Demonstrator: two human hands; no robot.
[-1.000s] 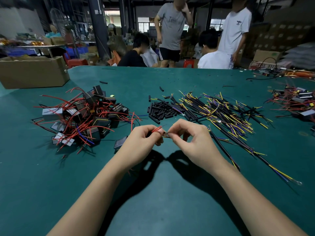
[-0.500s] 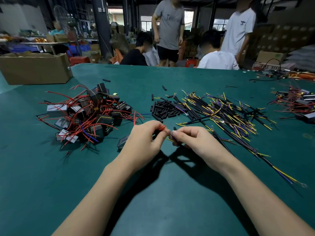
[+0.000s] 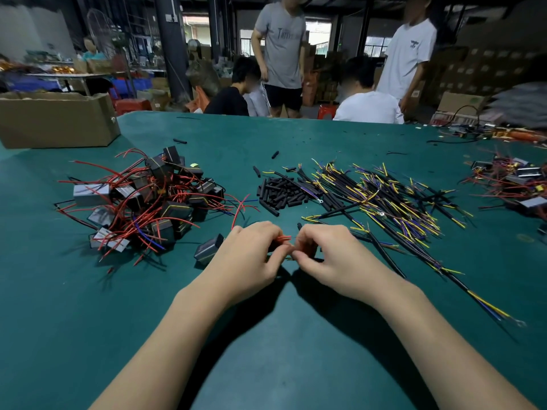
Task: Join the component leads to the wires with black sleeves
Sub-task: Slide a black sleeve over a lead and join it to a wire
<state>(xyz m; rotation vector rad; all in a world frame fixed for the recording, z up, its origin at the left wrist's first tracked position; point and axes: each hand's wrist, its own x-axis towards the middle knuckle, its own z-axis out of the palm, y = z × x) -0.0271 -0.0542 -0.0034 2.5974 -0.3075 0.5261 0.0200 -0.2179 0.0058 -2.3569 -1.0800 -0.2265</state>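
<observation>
Green table (image 3: 296, 350) — cardboard box (image 3: 56, 119) upper left, dim warehouse beyond. Centre: my left hand (image 3: 248, 261) pinches red leads (image 3: 283, 238); my right hand (image 3: 328, 255) curled, its hold hidden.

I see my left hand (image 3: 248, 258) and right hand (image 3: 328, 255) meeting at the frame's centre on the surface (image 3: 296, 350). A heap of components (image 3: 142, 202) lies to their upper left, with one component (image 3: 208, 250) just beside the left hand. The loose sleeves (image 3: 281, 193) sit above the hands, the wires (image 3: 384, 199) to the upper right. A cardboard box (image 3: 56, 119) stands at far upper left.
</observation>
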